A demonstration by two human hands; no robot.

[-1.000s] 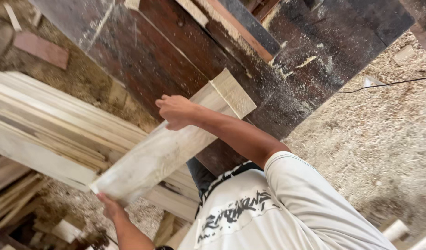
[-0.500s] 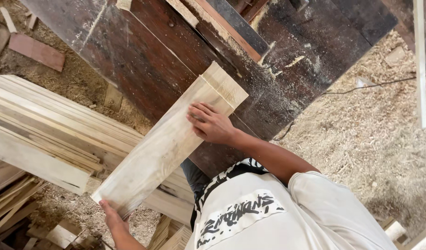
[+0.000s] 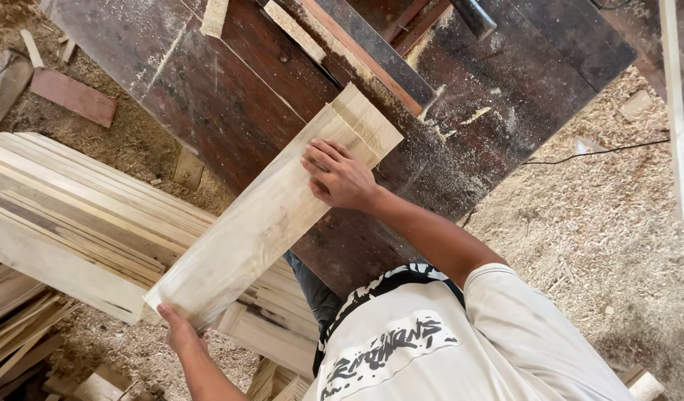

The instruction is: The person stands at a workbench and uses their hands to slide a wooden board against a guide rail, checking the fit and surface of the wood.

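As seen from above, looking down past a white printed shirt (image 3: 446,349): a woodworking spot, thick with sawdust (image 3: 602,223).

Centre of view: a long pale board (image 3: 267,215), lying slantwise from lower left to upper right. Far end resting on a dark, dusty bench (image 3: 230,96), just short of a slanting rail (image 3: 364,56) on the bench top. Near end reaching out past the bench edge, above a stack (image 3: 74,215) of similar pale planks.

Right hand (image 3: 342,178): flat on the board's top face near the far end, palm down. Fingers straight and slightly spread, pointing left across the grain, gripping nothing, only pressing on the wood. Bare forearm running back to the shirt sleeve at lower right.

Left hand (image 3: 180,332): at the very bottom, closed on the board's near corner from below. Heel of the hand and wrist showing, fingertips hidden under the wood, so exact curl impossible to tell.

Around this: the plank stack filling the left side, touching or just beside the bench. A reddish offcut (image 3: 73,96) on the floor at upper left, well apart from both hands. A thin black cable (image 3: 602,151) trailing over the sawdust at right. A narrow pale strip (image 3: 676,111) standing along the right edge.
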